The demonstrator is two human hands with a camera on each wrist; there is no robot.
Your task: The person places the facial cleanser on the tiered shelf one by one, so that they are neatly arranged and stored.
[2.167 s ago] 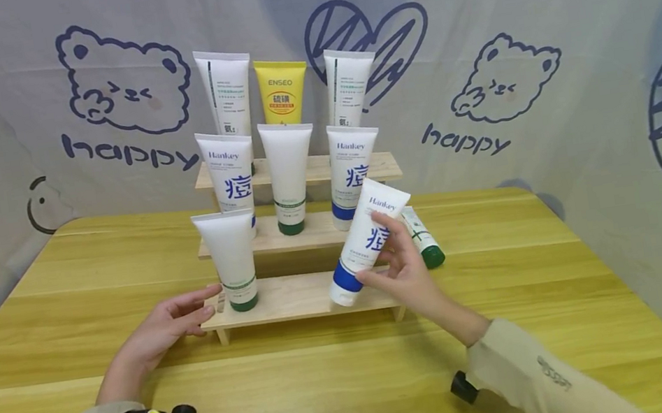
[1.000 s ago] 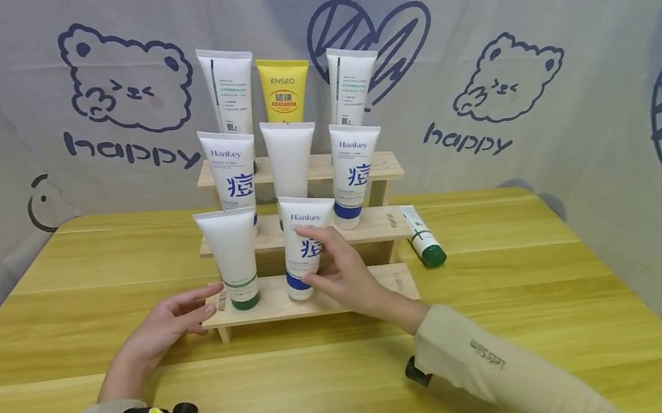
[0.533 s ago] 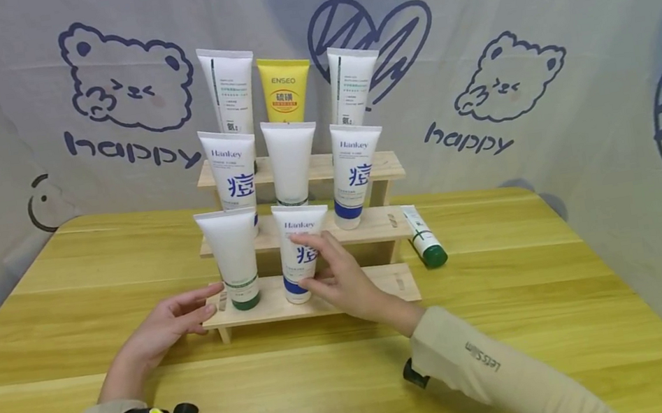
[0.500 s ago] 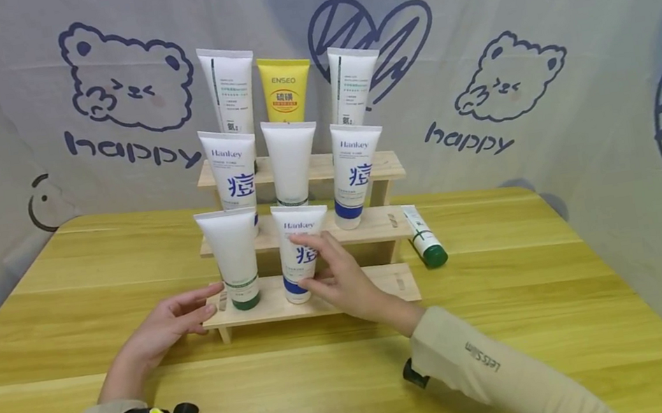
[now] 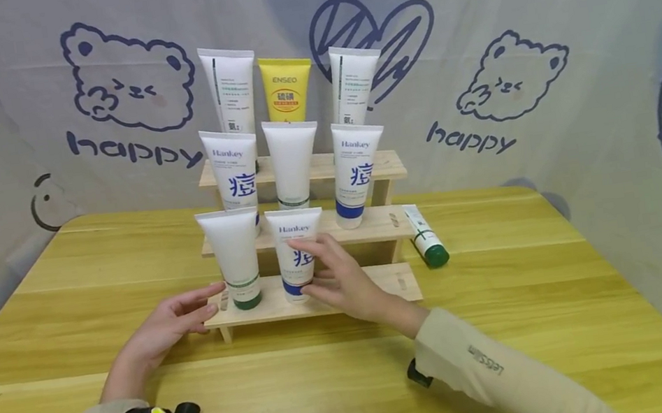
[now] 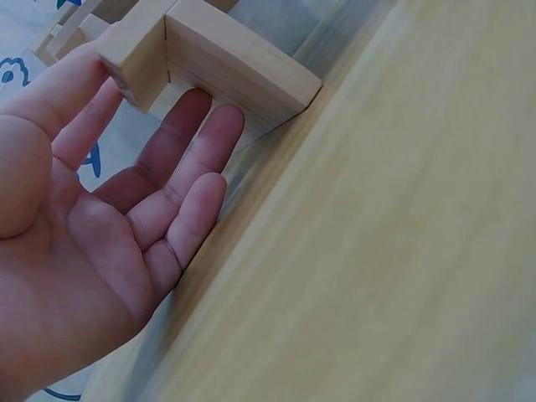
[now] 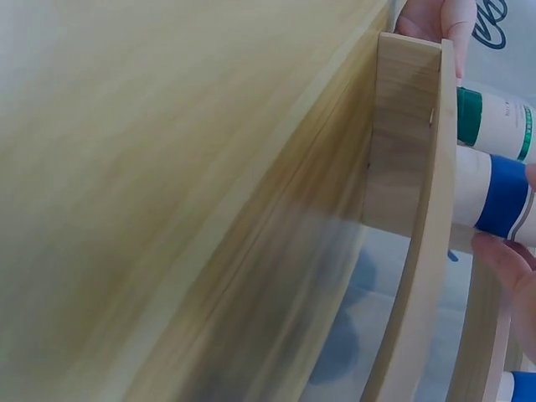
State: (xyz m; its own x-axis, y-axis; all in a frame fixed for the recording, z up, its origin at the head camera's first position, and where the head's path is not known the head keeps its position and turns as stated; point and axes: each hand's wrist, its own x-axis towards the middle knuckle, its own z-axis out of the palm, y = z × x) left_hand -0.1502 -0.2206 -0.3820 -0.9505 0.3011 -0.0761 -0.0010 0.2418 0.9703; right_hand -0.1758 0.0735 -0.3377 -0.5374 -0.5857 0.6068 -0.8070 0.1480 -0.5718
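My right hand (image 5: pixel 341 279) holds a white Hankey squeeze tube (image 5: pixel 295 220) with a blue band, thumb low at its side and a finger across its front. The tube stands cap down on the lowest step of a wooden display rack (image 5: pixel 374 284); in the right wrist view its blue band (image 7: pixel 504 197) shows beside my fingertips. Just left of it stands a plain white tube (image 5: pixel 232 248) with a green cap. My left hand (image 5: pixel 166 325) touches the left end of that step with relaxed fingers; in the left wrist view several fingertips (image 6: pixel 224 121) lie beneath the board (image 6: pixel 234 59).
The middle step carries two Hankey tubes (image 5: pixel 355 150) with a white tube (image 5: pixel 291 152) between them. Above, a yellow tube (image 5: pixel 287 85) stands between two white tubes (image 5: pixel 230 83). Another green-capped tube (image 5: pixel 427 239) lies on the wooden table (image 5: pixel 508 294), right of the rack.
My right hand has brought the Hankey tube from the right end of the lowest step leftward, set it upright beside the plain tube and shifted it slightly closer. My left hand stays put.
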